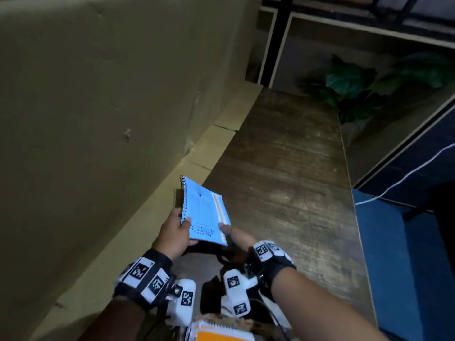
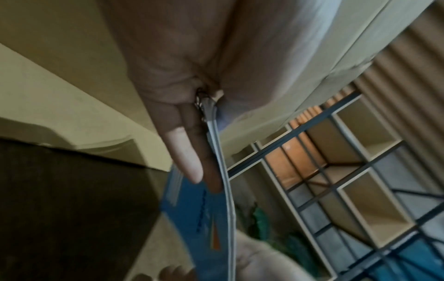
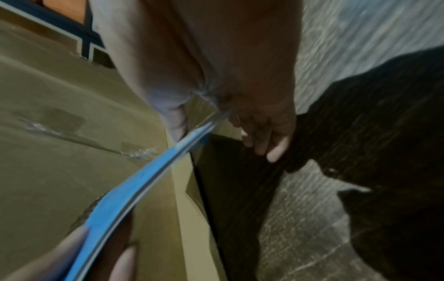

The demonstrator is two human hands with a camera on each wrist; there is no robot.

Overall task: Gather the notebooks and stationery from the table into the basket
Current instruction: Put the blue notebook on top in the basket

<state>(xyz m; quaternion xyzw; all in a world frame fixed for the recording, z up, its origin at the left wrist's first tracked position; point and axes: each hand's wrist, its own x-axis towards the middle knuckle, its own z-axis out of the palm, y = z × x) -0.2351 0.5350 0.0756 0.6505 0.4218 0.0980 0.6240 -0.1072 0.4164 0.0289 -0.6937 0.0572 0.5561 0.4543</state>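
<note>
A blue spiral-bound notebook is held in the air above the wooden table, near the wall on the left. My left hand grips its spiral-side corner, thumb on the cover and fingers under it. My right hand pinches the opposite near corner, thumb on top. In the left wrist view the notebook shows edge-on beside my fingers. In the right wrist view its blue edge curves between thumb and fingers. At the bottom edge of the head view lies an orange and white stack of notebooks.
A beige wall with a ledge runs along the table's left side. A green leafy plant stands at the table's far end, under dark-framed shelving. A blue surface with a white cable lies to the right.
</note>
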